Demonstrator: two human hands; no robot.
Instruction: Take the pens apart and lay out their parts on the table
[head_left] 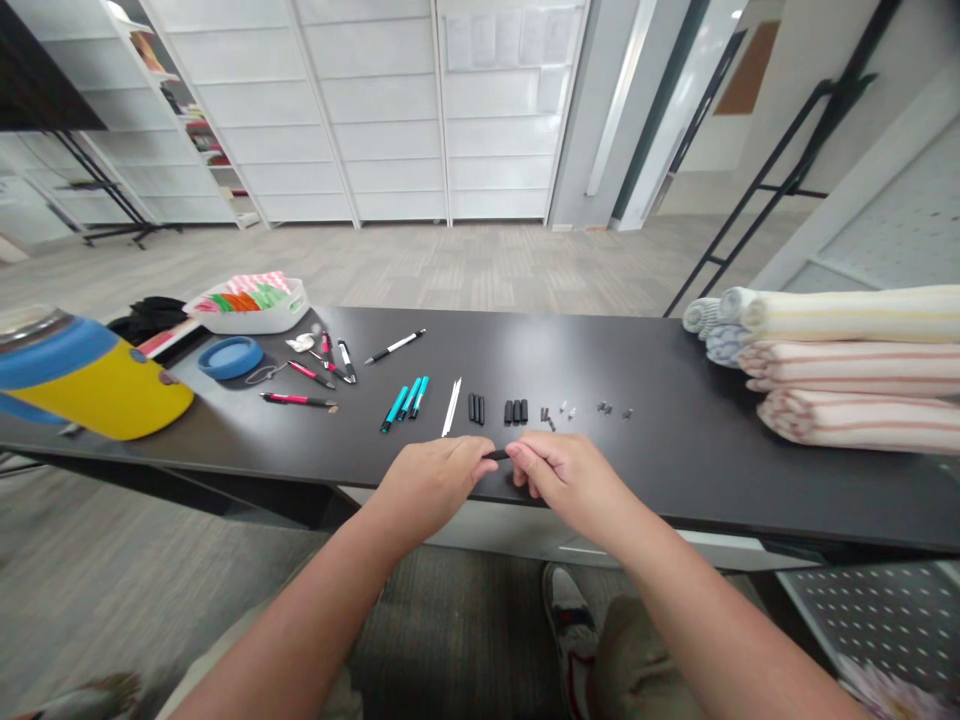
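Note:
My left hand (435, 478) and my right hand (559, 470) meet just above the front edge of the black table (675, 470). Both are closed in a pinch on a small black pen part (496, 455) held between them. Just beyond my hands, sorted pen parts lie in a row: teal pen barrels (405, 400), white refills (451, 405), black grip sleeves (476, 408), more black caps (516, 411), and tiny springs and tips (562, 410).
Pink and black assembled pens (311, 380) lie at the left by a blue round lid (229, 357) and a white tray (251, 305). A yellow and blue object (82, 375) sits at far left. Rolled striped towels (847, 365) fill the right end.

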